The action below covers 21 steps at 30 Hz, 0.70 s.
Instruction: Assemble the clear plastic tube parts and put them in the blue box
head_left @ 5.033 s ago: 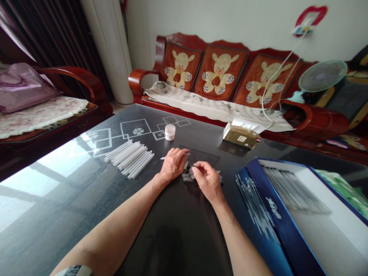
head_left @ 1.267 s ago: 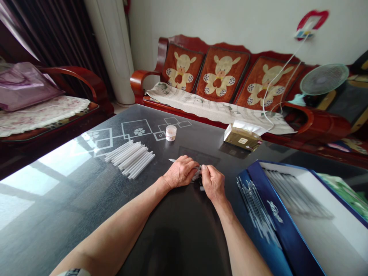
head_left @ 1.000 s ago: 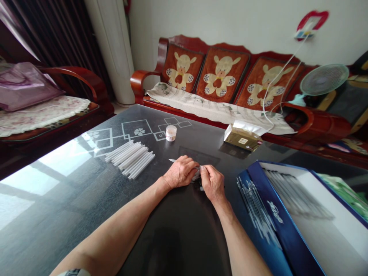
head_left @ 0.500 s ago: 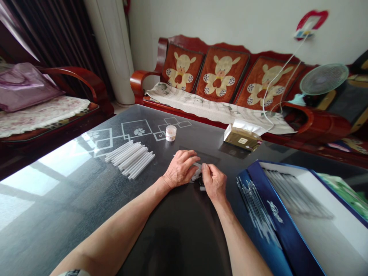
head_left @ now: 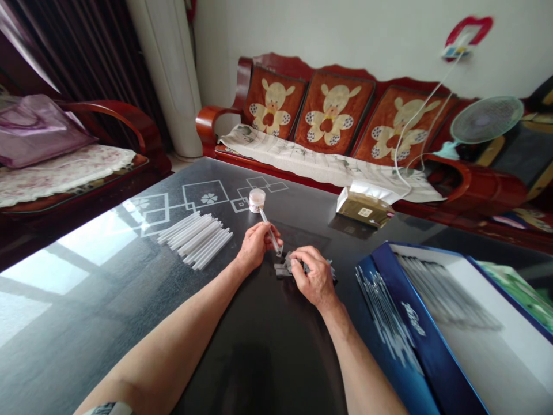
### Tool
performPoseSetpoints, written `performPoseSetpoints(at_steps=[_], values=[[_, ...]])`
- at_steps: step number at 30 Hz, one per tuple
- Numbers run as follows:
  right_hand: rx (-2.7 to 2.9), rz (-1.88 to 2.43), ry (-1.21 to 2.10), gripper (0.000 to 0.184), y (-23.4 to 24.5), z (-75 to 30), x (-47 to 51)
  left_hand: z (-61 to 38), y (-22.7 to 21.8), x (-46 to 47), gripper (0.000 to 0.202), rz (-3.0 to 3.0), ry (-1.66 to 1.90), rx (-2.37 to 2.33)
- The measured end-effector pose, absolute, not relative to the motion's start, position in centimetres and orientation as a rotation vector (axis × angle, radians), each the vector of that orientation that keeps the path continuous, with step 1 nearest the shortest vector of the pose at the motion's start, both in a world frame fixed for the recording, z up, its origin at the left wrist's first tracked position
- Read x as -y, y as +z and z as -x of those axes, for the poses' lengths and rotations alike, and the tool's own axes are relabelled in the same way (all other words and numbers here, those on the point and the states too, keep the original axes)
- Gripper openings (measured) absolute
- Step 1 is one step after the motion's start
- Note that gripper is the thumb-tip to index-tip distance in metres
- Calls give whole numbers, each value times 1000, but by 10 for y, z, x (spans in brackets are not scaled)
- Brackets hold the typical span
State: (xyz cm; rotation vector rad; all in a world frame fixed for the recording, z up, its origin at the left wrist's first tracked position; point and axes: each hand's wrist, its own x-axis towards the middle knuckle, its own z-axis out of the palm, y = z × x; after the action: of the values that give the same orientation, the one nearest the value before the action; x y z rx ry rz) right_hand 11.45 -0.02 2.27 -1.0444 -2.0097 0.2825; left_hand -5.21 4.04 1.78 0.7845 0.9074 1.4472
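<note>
My left hand [head_left: 254, 245] is closed around a slim, pale pen-like tube [head_left: 264, 218], which slants with its far end toward the small round tub and its darker near end toward my right hand. My right hand [head_left: 314, 275] is over a small pile of grey and clear pieces [head_left: 283, 269] on the dark table. Its fingers are curled at the pile, and what lies between the fingertips is too small to make out. To the left, several white tubes [head_left: 196, 239] lie side by side in a bundle.
The small tub [head_left: 257, 200] stands beyond my left hand on the glossy table [head_left: 242, 357]. A tissue box [head_left: 365, 206] is at the back right. On the right, an open blue box [head_left: 432, 340] holds thin dark-tipped rods [head_left: 440, 288], with more rods [head_left: 384, 311] on its blue flap.
My left hand has drawn back from the pile and now shows the tube in its fingers. My right hand has turned and lowered its fingers over the pile.
</note>
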Motion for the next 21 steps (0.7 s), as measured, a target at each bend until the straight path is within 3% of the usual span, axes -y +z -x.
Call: performPoseSetpoints(at_steps=[4, 12, 17, 21], values=[[2151, 1131, 180, 16, 22, -118, 2, 56, 17, -44, 24, -777, 1497, -928], [2233, 1231, 104, 21, 19, -115, 4, 55, 11, -43, 31, -1058, 1469, -998], [2069, 1146, 247, 15, 22, -116, 2, 55, 9, -40, 41, -1313, 1407, -1050], [1632, 1130, 559, 14, 17, -120, -5, 54, 11, -33, 44, -1714, 1351, -1156]])
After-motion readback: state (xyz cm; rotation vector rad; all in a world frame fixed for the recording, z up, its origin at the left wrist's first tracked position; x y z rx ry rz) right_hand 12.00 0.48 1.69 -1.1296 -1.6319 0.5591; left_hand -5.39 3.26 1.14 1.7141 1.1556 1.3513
